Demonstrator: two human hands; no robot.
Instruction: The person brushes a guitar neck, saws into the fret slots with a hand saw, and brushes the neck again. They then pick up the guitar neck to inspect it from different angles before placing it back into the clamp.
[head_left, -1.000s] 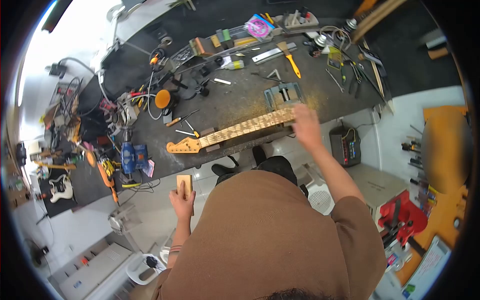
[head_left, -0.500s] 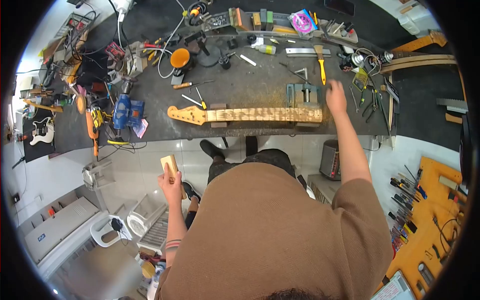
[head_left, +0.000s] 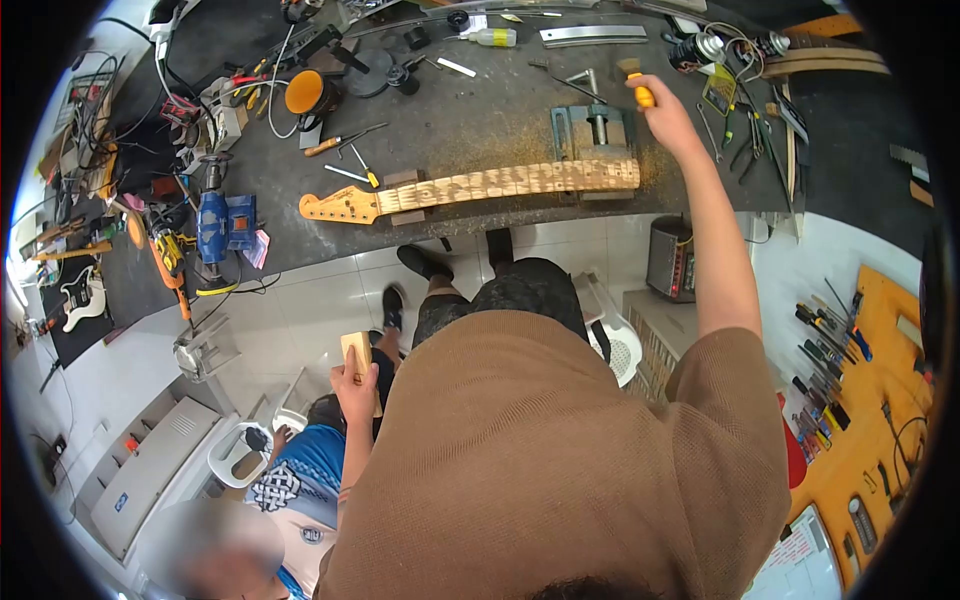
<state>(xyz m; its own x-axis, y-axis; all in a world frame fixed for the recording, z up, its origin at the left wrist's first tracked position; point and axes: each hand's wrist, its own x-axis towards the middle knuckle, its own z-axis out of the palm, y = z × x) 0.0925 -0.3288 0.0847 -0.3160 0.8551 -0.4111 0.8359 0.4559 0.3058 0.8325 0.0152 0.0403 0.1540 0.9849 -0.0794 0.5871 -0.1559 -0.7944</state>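
Note:
A guitar neck point(head_left: 480, 187) lies across the front of the workbench, its headstock to the left and patchy marks along its fretboard. Its right end rests by a small vise point(head_left: 580, 135), with sawdust around it. My right hand point(head_left: 668, 108) is closed on the yellow handle of a paintbrush point(head_left: 642, 93), held over the bench behind the neck's right end. Low at my left side, away from the bench, my left hand point(head_left: 354, 387) grips a pale wooden block point(head_left: 356, 350).
A blue bench tool point(head_left: 212, 220) and a cordless drill point(head_left: 168, 250) stand at the left. Pliers point(head_left: 750, 140) lie right of my right hand. A metal ruler point(head_left: 593, 36) lies farther back. Another person point(head_left: 300, 485) in a blue-and-white shirt is behind my left side.
My right hand has taken hold of the paintbrush and lifted it. The view has shifted, and another person has come into sight at lower left. My left hand still holds the block.

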